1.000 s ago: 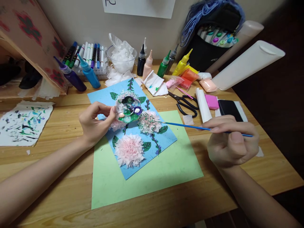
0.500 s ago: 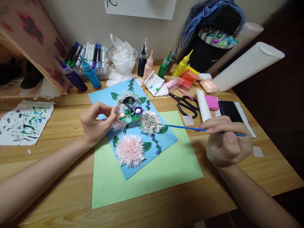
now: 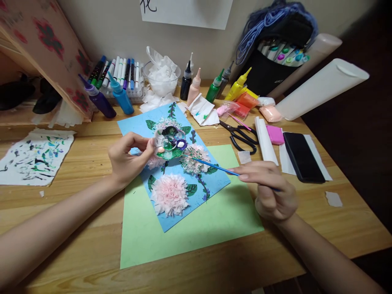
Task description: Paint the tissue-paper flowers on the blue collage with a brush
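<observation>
My left hand [image 3: 130,157] pinches the left edge of a small paint palette [image 3: 168,154], smeared with green, black, purple and white paint. Between the fingers of my right hand [image 3: 272,190] is a thin blue paintbrush [image 3: 216,166], its tip at the palette's lower right edge. Whether the tip touches the palette I cannot tell. Beneath both lies a blue board [image 3: 171,222] with painted leaves and stems. It carries a pink tissue flower [image 3: 169,194] in front and a green-flecked flower [image 3: 196,159] to the right; other flowers are partly covered by the palette.
Green paper [image 3: 190,249] lies under the board. Paint bottles [image 3: 213,86], a bowl of tissue [image 3: 162,77] and markers [image 3: 121,75] line the wall. Scissors [image 3: 240,134], a phone [image 3: 303,157] and a white tube [image 3: 324,90] are on the right; a stained cloth [image 3: 36,157] is left.
My right hand has moved left with the paintbrush, bringing its tip from the green-flecked flower to the palette's edge. My left hand still holds the palette. The view has shifted slightly.
</observation>
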A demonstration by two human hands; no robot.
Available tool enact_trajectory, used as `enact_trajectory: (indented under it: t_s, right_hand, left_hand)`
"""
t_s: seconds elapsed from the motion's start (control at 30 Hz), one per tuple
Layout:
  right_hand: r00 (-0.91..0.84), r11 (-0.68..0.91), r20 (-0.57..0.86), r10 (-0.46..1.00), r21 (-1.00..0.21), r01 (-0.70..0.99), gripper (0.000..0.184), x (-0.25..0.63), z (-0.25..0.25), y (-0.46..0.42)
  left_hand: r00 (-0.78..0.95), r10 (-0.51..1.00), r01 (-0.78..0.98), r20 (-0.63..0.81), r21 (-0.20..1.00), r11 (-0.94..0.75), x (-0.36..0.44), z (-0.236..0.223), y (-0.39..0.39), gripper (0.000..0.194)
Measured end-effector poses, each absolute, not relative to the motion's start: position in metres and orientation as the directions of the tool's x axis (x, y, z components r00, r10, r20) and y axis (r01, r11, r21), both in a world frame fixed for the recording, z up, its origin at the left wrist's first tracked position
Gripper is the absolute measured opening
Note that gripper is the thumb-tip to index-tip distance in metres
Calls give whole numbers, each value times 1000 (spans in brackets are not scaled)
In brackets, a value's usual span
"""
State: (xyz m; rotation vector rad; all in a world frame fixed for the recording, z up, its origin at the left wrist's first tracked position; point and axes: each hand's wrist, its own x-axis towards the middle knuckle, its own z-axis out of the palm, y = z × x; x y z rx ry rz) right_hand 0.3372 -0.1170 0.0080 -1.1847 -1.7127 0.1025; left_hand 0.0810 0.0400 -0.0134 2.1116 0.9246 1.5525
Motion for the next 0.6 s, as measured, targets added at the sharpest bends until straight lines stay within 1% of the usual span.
enact_trajectory:
  t_s: [0.07, 0.13, 0.2, 0.33, 0.43, 0.6]
  right_hand:
    - [-167, 583, 657, 735, -486, 651, 30, 336, 9, -116]
    - [-225, 596, 637, 738, -458, 660, 30, 334, 11, -114]
    - [-236, 588, 622, 747, -451, 671, 29, 333, 12, -112]
    - [-200, 570, 626, 754, -472, 673, 30, 333, 12, -113]
    - [-165, 565, 637, 753, -497, 659, 32, 335, 10, -115]
    - [-176, 557, 606, 775, -525, 643, 32, 335, 8, -115]
  left_hand:
    - [183, 700, 289, 691, 642, -710, 81, -14, 40, 15]
    - [185, 717, 294, 672, 659, -693, 80, -14, 40, 14]
    - [188, 732, 303, 655, 670, -678, 80, -14, 39, 13]
    - [188, 738, 316, 648, 672, -670, 79, -14, 39, 12]
    - [188, 726, 308, 661, 662, -683, 80, -14, 39, 13]
    - [192, 703, 295, 684, 643, -706, 81, -13, 39, 15]
